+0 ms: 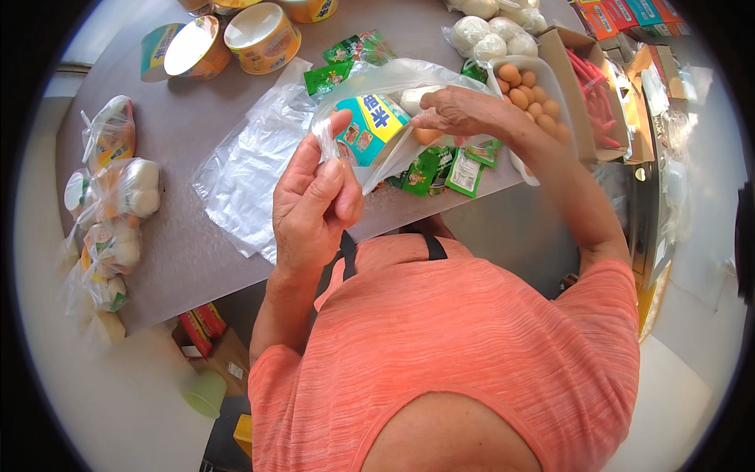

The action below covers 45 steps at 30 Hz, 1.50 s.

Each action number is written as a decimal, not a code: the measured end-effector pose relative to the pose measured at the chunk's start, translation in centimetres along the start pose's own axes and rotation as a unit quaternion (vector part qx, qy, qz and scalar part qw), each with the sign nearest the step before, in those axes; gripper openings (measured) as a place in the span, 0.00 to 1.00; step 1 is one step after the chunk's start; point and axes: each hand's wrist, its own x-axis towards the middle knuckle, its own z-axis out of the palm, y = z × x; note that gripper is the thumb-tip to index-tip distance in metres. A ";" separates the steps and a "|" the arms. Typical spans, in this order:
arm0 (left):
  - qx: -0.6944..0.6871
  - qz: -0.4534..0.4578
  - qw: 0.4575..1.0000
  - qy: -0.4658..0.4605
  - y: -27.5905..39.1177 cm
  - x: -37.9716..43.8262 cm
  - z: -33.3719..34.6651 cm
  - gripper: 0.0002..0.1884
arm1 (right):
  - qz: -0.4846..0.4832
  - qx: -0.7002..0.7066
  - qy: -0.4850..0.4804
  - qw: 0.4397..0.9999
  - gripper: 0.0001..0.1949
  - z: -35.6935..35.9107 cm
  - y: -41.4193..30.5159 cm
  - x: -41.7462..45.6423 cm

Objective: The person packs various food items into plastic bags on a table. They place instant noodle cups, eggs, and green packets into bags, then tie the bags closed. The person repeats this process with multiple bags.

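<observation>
My left hand [318,206] is raised above the front of the table, pinching a handle of a clear plastic bag [407,74]. Inside the bag lies a teal and yellow instant noodle tub [371,130] on its side. Beside the tub are a white bun-like item [420,99] and a brown egg [427,136]. My right hand [457,112] reaches over the bag's opening, fingers bent just above the egg; whether it grips anything is unclear. Green printed sachets [422,171] lie under and in front of the bag.
Flat plastic bags [253,159] lie left of the bag. Noodle tubs [262,41] stand at the back. Filled, tied bags [127,189] line the left edge. At right are a white bin of eggs [534,100], wrapped white buns [489,35] and a carton of red packets [590,100].
</observation>
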 end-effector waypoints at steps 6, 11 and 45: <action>0.005 0.067 0.997 0.036 0.2 2.1 0.4 0.24 | -0.057 -0.295 0.061 0.952 0.19 -1.0 4.8 -2.8; 0.011 0.110 0.992 0.056 -0.7 4.5 2.8 0.23 | -0.176 -0.292 0.164 0.926 0.11 -5.3 5.7 -8.9; 0.085 0.081 0.986 0.116 -2.6 4.1 6.5 0.26 | 0.158 0.158 0.378 0.898 0.12 -9.4 42.0 -4.7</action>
